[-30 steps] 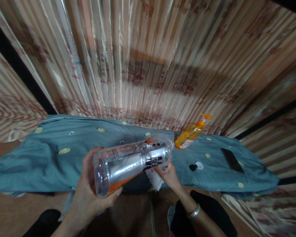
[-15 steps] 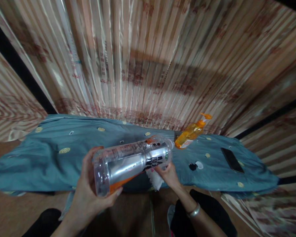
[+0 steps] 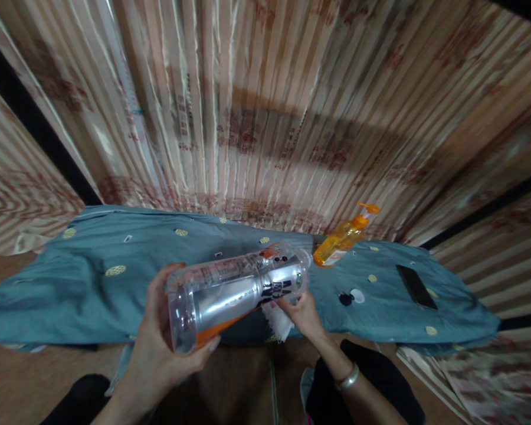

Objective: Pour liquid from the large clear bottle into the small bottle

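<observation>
A clear plastic bottle [image 3: 230, 292] with a silver and orange label is held tilted above the bed, its neck end to the upper right. My left hand [image 3: 159, 330] is wrapped round its wide base, thumb below and fingers behind. Under the neck end, my right hand [image 3: 303, 313] is closed on a white cloth [image 3: 279, 321] with a fringed edge, which hangs below the bottle. Most of the right fingers are hidden behind the bottle. Just beyond the neck stands an orange pump bottle [image 3: 338, 242] with yellow liquid inside.
Blue patterned bedding [image 3: 92, 295] spans the view. On its right side lie a dark phone [image 3: 416, 286] and a small black item beside a white round one [image 3: 357, 296]. A striped curtain [image 3: 248, 118] hangs behind, with dark poles at both sides.
</observation>
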`<state>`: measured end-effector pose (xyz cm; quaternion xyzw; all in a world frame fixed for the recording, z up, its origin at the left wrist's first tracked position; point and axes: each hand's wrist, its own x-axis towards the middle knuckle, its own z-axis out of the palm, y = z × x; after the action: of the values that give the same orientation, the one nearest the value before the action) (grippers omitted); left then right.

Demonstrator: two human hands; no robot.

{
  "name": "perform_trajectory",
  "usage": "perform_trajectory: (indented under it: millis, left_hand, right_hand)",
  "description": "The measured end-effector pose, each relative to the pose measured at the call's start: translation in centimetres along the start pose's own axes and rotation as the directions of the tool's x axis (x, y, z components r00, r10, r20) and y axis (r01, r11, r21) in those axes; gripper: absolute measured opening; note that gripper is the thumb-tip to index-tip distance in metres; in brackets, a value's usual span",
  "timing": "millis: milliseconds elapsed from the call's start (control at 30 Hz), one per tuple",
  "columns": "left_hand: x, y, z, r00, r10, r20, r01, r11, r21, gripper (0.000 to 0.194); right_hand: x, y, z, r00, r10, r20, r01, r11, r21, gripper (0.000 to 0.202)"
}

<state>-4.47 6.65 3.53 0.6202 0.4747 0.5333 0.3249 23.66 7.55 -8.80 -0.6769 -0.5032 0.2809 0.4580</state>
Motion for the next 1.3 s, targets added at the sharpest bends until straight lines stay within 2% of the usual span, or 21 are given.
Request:
perform_trajectory:
  millis: [833,1300]
  left_hand:
    - [-0.07,0.49,0.2,0.997,-0.08,-0.002,0.08,0.996,-0.04,0.09]
    - [-0.06,0.36,0.2,0.998,-0.066,-0.018,0.066,0.997,-0.035,0.09]
  right_hand:
    - [-0.08,-0.05,0.15,1.0,0.007,-0.03,-0.007,1.0,0.009,0.044]
    - [-0.04,0.02,0.11,0.999,-0.001,-0.038,0.001,1.0,0.002,0.048]
